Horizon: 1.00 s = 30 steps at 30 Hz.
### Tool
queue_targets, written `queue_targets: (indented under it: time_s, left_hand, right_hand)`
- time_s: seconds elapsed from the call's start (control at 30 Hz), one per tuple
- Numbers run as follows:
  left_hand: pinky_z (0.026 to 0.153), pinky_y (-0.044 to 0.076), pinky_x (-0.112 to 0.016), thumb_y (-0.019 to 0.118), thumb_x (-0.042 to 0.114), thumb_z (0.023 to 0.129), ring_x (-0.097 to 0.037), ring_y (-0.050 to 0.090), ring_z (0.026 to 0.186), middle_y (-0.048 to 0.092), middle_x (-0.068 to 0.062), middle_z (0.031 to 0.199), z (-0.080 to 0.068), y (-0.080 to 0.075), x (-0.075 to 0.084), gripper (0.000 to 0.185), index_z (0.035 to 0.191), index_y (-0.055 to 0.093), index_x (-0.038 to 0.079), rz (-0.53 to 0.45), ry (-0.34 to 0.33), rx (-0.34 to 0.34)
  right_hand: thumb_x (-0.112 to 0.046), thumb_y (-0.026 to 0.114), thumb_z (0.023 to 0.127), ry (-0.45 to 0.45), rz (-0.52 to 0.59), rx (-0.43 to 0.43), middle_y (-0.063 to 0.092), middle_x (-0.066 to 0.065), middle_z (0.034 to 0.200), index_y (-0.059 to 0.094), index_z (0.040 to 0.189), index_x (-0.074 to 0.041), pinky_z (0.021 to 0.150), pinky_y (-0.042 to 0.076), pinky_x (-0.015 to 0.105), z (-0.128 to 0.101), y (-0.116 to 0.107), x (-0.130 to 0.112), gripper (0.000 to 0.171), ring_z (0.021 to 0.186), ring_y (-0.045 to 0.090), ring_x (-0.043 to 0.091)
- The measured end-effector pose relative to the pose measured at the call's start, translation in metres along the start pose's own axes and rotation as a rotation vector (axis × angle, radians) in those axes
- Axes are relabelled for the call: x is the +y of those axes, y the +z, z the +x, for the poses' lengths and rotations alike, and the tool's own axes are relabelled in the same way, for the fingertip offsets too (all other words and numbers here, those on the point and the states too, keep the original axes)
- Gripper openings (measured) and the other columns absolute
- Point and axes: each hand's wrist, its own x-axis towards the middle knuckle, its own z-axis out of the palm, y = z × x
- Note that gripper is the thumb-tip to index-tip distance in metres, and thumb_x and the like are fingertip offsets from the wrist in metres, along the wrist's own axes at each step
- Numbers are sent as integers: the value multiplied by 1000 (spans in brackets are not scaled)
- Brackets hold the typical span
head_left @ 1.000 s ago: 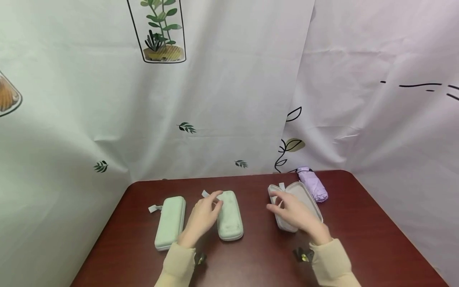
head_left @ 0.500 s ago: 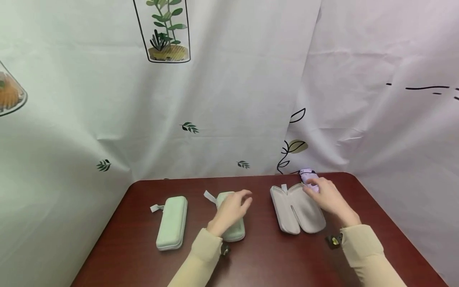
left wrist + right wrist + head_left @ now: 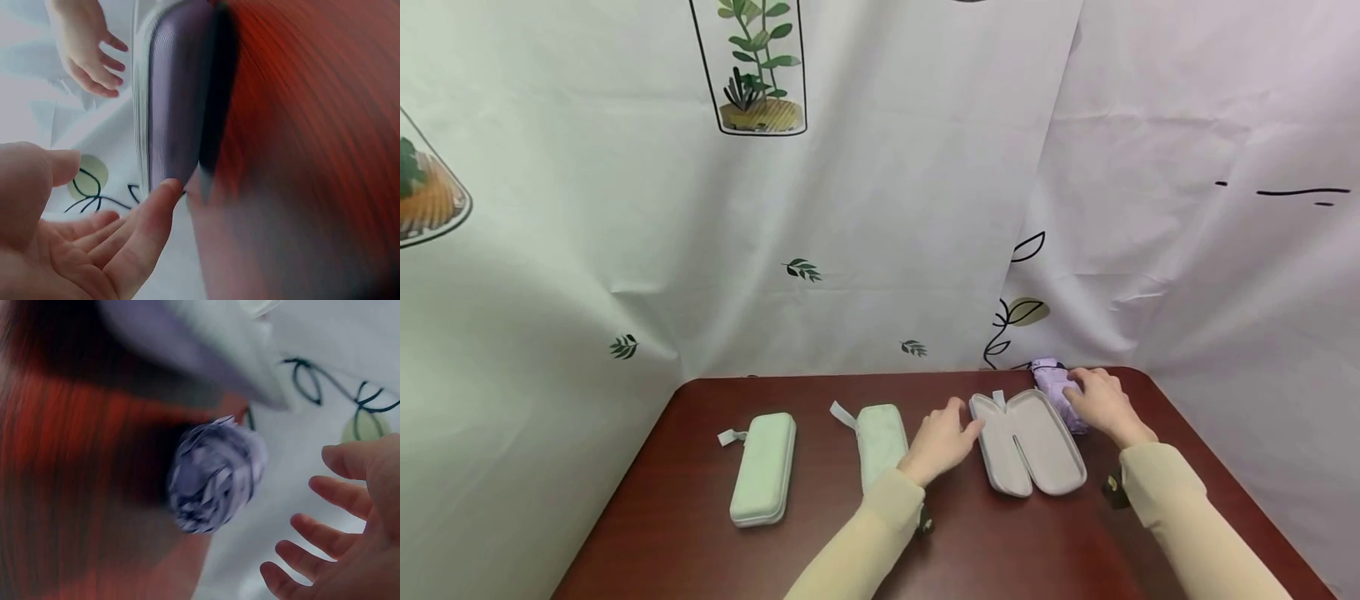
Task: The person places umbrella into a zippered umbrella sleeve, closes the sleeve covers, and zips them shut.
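Pale cream sleeves [image 3: 859, 546], broad cuffs [image 3: 1159, 477]; small dark device [image 3: 1115, 492] at each wrist.

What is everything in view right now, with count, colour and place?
Closed cases: two, pale green, table's left and middle
Open case: one, pale grey inside, right of them
Folded bundle: one, lilac, beyond the open case's right half
Table: one, reddish brown, beneath these
Backdrop: at least one, white, plant prints, behind the table
Sleeves: two, cream, on the forearms
Left hand: one, bare, beside the open case
Right hand: one, bare, by the bundle
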Motion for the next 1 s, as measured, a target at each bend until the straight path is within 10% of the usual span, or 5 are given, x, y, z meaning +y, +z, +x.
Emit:
queue_targets:
  time_s: [0.27,0.53,0.7,1.0]
  left_hand:
    - [79,52,-40,57,47,95,-31,65,100,67,-18,109,0,20,12,61,134,48,2,-55,-103,23]
    - [62,52,-32,61,42,94,-21,65,63,66,-16,91,0,35,13,61,135,45,-1,-145,-181,-14]
    - [44,46,-29,62,33,94,-16,54,36,60,-11,75,-1,41,11,42,119,50,2,-239,-216,-13]
    - [36,43,-26,60,17,90,-10,51,32,52,1,46,-3,44,9,20,73,49,11,-306,-181,5]
  right_hand:
    - [-17,56,92,-7,-10,-12,53,38,113,54,120,13,87,38,64,10,8,16,41,107,47,57]
    - [-23,58,90,90,-72,-113,50,37,113,51,123,11,78,42,68,11,13,18,48,107,47,58]
    - [-28,58,91,125,-108,-163,46,39,119,44,131,12,78,42,68,9,18,16,58,110,46,57]
    - [-34,62,89,101,-80,-166,44,44,116,37,130,21,87,40,65,13,26,18,73,110,44,58]
